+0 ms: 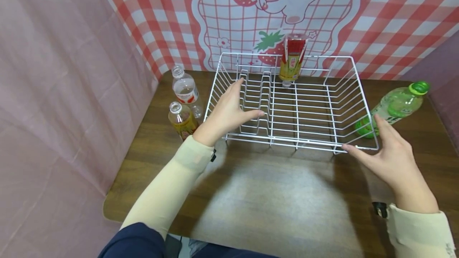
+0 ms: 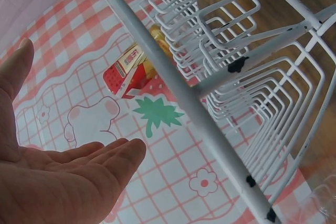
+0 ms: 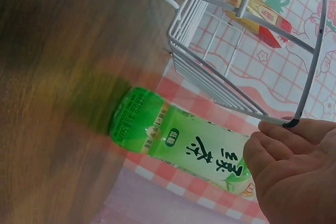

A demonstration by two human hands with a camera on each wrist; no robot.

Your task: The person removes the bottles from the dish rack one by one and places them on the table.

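Note:
A white wire dish rack (image 1: pixel 299 140) stands on the wooden table. Over its left part, near the divider loops (image 1: pixel 265 102), is my left hand (image 1: pixel 229 108), thumb spread and holding nothing. In the left wrist view, that hand (image 2: pixel 68 177) lies beside the rack's rim bar (image 2: pixel 157 72). My right hand (image 1: pixel 392 154) is at the rack's front right corner, thumb at the front rim and fingers beyond the side rim. A red and yellow bottle (image 1: pixel 292 59) leans neck-down at the back of the rack. Beside the right hand stands a green tea bottle (image 3: pixel 194 145).
Left of the rack stand a clear bottle (image 1: pixel 185 90) with a red-marked label and a bottle with a yellow label (image 1: pixel 183 122), both capless. Behind the rack hangs a red checked cloth (image 1: pixel 172 19), and a pink curtain (image 1: pixel 64 71) hangs at the left.

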